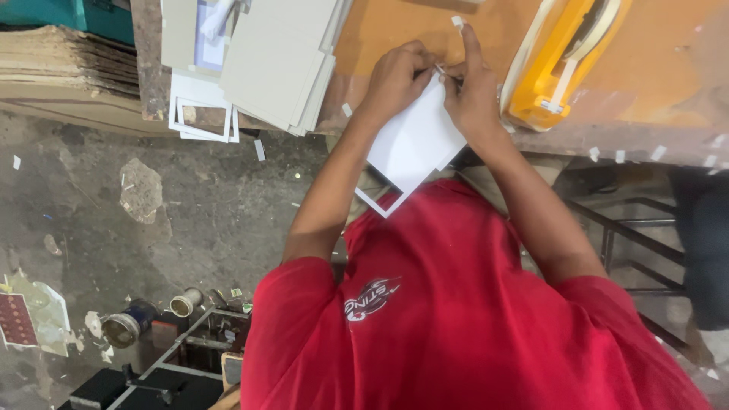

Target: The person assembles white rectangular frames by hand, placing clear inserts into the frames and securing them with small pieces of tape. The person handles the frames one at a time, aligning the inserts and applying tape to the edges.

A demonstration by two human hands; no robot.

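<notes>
Both my hands work at the edge of an orange-brown table (387,26). My left hand (395,76) and my right hand (477,95) together pinch the top edge of a white card piece (414,144), which hangs down towards my red shirt. A thin white frame strip (377,203) sticks out beneath it. A small bit of white tape (457,22) sits at the tip of my raised right index finger. What lies between the pinching fingertips is too small to tell.
A yellow tape dispenser (558,64) stands just right of my hands. Stacked grey boards (281,61) and white frames (201,114) lie to the left. Two tins (125,328) sit on the dirty floor, and a dark metal frame (623,228) is at the right.
</notes>
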